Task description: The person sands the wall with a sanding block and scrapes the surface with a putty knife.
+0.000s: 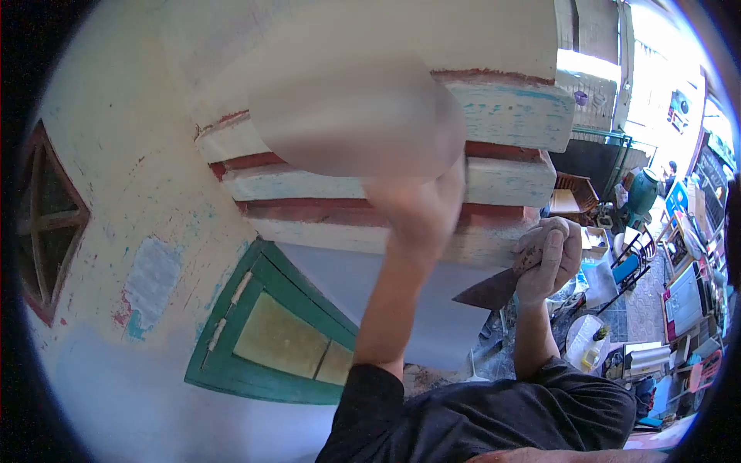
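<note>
- Pointed trowel [488,292]: clamped in the right hand [549,251], near the stepped moulding's [324,230] lower edge.
- Left hand [421,197]: seen before the moulding; grip obscured by blur, cannot be told.
- Green-framed panel [238,320]: set at lower left.

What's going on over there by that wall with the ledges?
A person in dark sleeves has both arms raised at stepped ledges with worn white paint, bluish patches and reddish-brown bands. The right hand grips a tool with a flat, triangular blade, its tip pointing away from that hand. The left hand is in front of the ledges, but it is blurred, so I can't tell whether it holds anything. A green frame sits below the ledges.
</note>
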{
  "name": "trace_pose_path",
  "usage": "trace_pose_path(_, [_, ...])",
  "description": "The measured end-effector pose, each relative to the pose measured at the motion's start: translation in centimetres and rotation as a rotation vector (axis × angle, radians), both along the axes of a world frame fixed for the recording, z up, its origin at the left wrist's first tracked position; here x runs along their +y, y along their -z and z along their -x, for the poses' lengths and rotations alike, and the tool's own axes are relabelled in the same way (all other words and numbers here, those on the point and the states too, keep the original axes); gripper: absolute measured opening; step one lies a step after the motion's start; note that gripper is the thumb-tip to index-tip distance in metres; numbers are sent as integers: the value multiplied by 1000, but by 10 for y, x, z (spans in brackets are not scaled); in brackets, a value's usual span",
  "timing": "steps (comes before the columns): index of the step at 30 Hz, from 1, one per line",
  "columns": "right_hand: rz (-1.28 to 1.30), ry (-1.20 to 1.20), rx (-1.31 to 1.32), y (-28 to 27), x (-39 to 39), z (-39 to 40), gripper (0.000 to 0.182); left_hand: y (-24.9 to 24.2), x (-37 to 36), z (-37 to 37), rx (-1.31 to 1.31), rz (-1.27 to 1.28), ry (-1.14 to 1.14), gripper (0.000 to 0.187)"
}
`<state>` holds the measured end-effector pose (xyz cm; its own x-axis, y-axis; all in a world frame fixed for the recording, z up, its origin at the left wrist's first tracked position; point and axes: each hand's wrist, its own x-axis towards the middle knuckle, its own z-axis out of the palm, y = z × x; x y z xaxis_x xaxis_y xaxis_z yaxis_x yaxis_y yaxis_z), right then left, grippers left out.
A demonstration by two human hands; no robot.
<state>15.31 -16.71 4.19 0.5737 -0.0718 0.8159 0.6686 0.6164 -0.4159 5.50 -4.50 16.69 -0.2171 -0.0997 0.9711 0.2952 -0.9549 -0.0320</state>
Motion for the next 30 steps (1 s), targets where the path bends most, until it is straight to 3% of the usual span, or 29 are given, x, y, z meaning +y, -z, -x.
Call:
trace_pose_path(3, [13,-77,21,3,-2,-2,27,19,0,-12,-46,-61,207,18])
trace_pose_path(7, [30,-56,6,1,-1,-1,26,-41,1,-1,-37,6,8,10])
trace_pose_path(8, [25,-44,21,1,-2,-1,26,-42,5,-6,-77,16,116,14])
trace_pose_path(12, [52,-26,-16,7,-4,-9,26,11,-10,-1,35,3,27,20])
trace_pose_path(15, [29,-127,34,2,-7,-4,23,19,-4,-1,9,20,156,24])
trace_pose_path(17, [19,-143,25,-2,-5,-3,23,-15,10,7,-44,2,-107,23])
trace_pose_path(18, [7,-156,31,-2,-6,-2,22,-32,23,12,-100,-39,-94,24])
trace_pose_path(21, [31,-126,15,-3,-7,-2,21,-25,18,15,-95,31,-70,22])
trace_pose_path(23, [33,-144,9,-3,-7,-3,21,11,12,22,-3,57,-135,19])
trace_pose_path(25, [28,-161,1,-2,-6,-4,21,24,13,22,-31,79,155,19])
trace_pose_path(30, [8,-63,-38,-6,-1,-3,23,-24,43,42,-105,2,-131,17])
